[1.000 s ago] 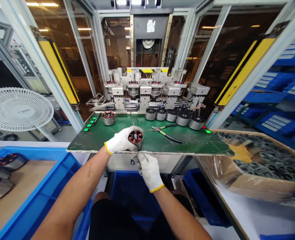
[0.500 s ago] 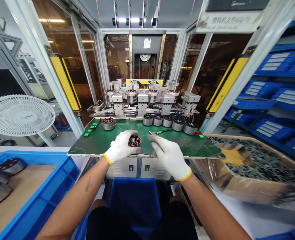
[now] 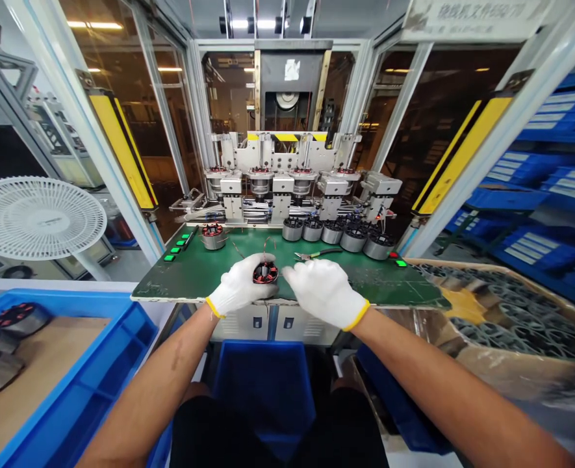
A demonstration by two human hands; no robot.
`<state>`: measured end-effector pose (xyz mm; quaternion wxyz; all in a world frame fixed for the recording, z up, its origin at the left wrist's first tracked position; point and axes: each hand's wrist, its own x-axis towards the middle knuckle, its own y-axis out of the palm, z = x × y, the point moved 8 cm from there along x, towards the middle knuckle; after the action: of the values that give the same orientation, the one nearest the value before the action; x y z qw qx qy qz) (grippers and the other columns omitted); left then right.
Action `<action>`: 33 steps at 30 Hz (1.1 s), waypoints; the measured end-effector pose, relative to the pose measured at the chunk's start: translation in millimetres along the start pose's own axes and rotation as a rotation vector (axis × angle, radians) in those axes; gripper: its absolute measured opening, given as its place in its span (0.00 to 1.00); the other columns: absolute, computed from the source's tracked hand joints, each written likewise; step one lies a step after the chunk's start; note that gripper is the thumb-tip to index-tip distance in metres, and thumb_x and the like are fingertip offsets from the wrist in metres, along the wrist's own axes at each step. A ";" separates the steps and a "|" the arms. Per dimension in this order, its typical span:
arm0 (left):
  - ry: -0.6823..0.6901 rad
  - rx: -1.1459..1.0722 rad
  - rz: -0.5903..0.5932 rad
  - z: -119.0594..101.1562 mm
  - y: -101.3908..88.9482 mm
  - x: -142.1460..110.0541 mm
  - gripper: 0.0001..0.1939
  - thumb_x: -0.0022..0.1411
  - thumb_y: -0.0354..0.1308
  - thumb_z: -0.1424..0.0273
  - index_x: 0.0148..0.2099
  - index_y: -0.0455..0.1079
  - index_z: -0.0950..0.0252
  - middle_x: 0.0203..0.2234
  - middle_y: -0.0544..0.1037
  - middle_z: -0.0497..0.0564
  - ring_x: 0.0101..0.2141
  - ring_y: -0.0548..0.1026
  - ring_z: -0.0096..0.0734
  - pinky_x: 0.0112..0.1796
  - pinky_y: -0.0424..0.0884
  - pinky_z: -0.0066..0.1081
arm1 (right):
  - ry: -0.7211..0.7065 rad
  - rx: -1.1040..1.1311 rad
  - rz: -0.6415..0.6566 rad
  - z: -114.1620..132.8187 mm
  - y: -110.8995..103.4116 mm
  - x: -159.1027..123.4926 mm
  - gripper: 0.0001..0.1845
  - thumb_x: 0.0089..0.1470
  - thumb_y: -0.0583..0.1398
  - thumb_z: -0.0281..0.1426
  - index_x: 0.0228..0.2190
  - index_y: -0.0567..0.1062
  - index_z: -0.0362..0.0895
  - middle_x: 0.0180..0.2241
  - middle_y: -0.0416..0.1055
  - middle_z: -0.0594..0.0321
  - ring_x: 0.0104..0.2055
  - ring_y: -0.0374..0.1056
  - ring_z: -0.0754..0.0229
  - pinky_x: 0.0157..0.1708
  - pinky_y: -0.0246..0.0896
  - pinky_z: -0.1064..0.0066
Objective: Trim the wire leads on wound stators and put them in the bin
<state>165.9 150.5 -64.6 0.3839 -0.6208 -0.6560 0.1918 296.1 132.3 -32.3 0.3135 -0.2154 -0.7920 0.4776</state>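
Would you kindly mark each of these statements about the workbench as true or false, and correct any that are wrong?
1. The left hand holds a wound stator over the green bench mat. True.
2. The right hand grips the green-handled pliers. False: it is open and appears empty, and the pliers lie on the mat beyond it.
3. A row of stators stands along the far edge of the mat. True.
4. The cardboard box of stator cores is on the person's left. False: it is on the right; a blue crate holding stators is on the left.
5. Both gloves are white with yellow cuffs. True.
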 end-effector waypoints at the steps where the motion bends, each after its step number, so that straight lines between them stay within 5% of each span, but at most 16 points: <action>1: 0.002 -0.008 0.005 -0.1 0.2 0.0 0.33 0.44 0.65 0.58 0.55 0.65 0.54 0.45 0.76 0.47 0.42 0.75 0.40 0.46 0.69 0.37 | 0.013 0.012 0.034 0.3 8.8 -2.4 0.14 0.58 0.47 0.26 0.36 0.72 0.43 0.29 0.70 0.53 0.32 0.69 0.50 0.29 0.53 0.65; 5: 0.003 -0.025 0.011 0.0 0.6 -0.1 0.32 0.44 0.65 0.58 0.54 0.65 0.53 0.45 0.76 0.46 0.43 0.75 0.40 0.47 0.69 0.37 | 0.073 0.095 0.100 -2.9 33.0 -3.9 0.14 0.57 0.48 0.27 0.36 0.73 0.44 0.27 0.72 0.56 0.30 0.70 0.50 0.28 0.55 0.65; 8: 0.008 -0.031 0.005 -0.3 0.6 0.0 0.32 0.45 0.65 0.58 0.54 0.65 0.52 0.44 0.76 0.46 0.42 0.75 0.39 0.46 0.69 0.37 | 0.154 0.302 0.017 -14.9 23.5 3.3 0.15 0.60 0.49 0.33 0.39 0.75 0.45 0.32 0.75 0.55 0.34 0.71 0.51 0.32 0.59 0.64; 12: 0.028 0.002 -0.003 -0.7 2.2 2.0 0.29 0.46 0.63 0.58 0.52 0.66 0.56 0.40 0.76 0.48 0.39 0.75 0.39 0.41 0.71 0.36 | 0.335 0.921 -0.236 -29.5 0.4 22.8 0.18 0.59 0.53 0.37 0.48 0.72 0.44 0.40 0.75 0.57 0.35 0.71 0.58 0.35 0.62 0.68; 16: -0.061 0.072 0.013 11.6 7.9 5.1 0.24 0.45 0.63 0.57 0.43 0.69 0.63 0.33 0.76 0.53 0.34 0.75 0.43 0.36 0.72 0.39 | 0.409 1.480 -0.185 -4.3 8.4 47.9 0.23 0.55 0.56 0.37 0.50 0.71 0.40 0.33 0.76 0.60 0.25 0.68 0.62 0.26 0.63 0.71; 20: 0.019 -0.012 0.029 11.9 12.1 6.7 0.21 0.48 0.61 0.63 0.45 0.70 0.63 0.41 0.76 0.59 0.46 0.72 0.49 0.44 0.69 0.42 | 0.181 1.278 -0.276 23.6 -17.0 43.6 0.18 0.54 0.57 0.31 0.47 0.74 0.45 0.39 0.75 0.61 0.39 0.69 0.60 0.40 0.63 0.70; 25: 0.106 -0.084 0.051 5.9 7.1 7.6 0.25 0.53 0.55 0.67 0.55 0.66 0.62 0.47 0.75 0.53 0.47 0.72 0.41 0.51 0.67 0.38 | -0.219 1.018 -0.289 54.2 -43.8 5.9 0.14 0.58 0.53 0.28 0.40 0.77 0.44 0.43 0.73 0.59 0.45 0.67 0.59 0.48 0.58 0.68; 27: 0.125 -0.083 0.050 2.2 3.2 7.0 0.26 0.52 0.56 0.66 0.55 0.66 0.60 0.48 0.75 0.51 0.48 0.72 0.40 0.52 0.65 0.38 | -0.174 1.071 -0.222 47.6 -38.8 -4.1 0.12 0.58 0.53 0.28 0.38 0.76 0.44 0.38 0.74 0.60 0.40 0.68 0.60 0.43 0.60 0.70; 33: 0.092 -0.085 0.057 -2.5 -0.1 4.8 0.31 0.45 0.64 0.63 0.54 0.67 0.59 0.45 0.76 0.49 0.43 0.74 0.38 0.47 0.69 0.35 | 0.309 1.438 -0.167 -15.2 5.4 -5.6 0.12 0.52 0.53 0.29 0.32 0.76 0.43 0.20 0.64 0.68 0.21 0.58 0.67 0.22 0.54 0.76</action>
<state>168.0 154.5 -61.7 0.3815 -0.6631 -0.6273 0.1457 311.0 140.6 -33.5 0.5206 0.0395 -0.2441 0.8172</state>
